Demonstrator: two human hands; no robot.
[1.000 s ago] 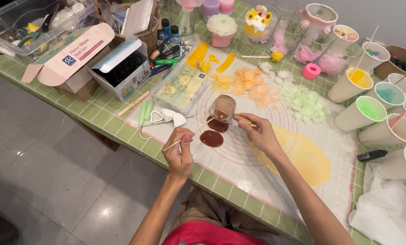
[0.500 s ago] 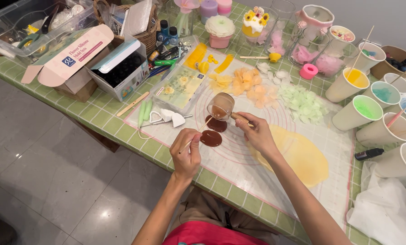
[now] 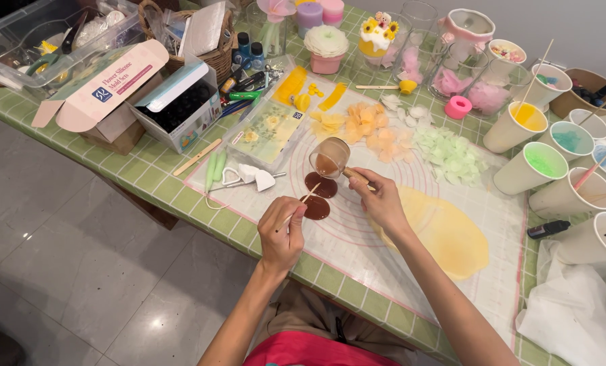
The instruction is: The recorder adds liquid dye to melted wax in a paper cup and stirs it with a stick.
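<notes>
A thin wooden stick (image 3: 301, 205) is pinched in the closed left hand (image 3: 283, 234), its tip resting at the nearer of two brown puddles (image 3: 316, 207) on the white mat (image 3: 384, 264). A small tilted cup (image 3: 329, 158) of brown liquid is gripped by its wooden handle in the right hand (image 3: 382, 201), just above the farther puddle (image 3: 320, 184). Beyond them, a yellow sheet (image 3: 445, 234) and pale green petals (image 3: 450, 154) are laid out.

Glossy grey floor tiles (image 3: 59, 224), seemingly polished

An open pink and brown box (image 3: 99, 95) sits far left of the left grip (image 3: 283, 234); beside it, a white box (image 3: 181, 105), maybe with dark bottles.
</notes>
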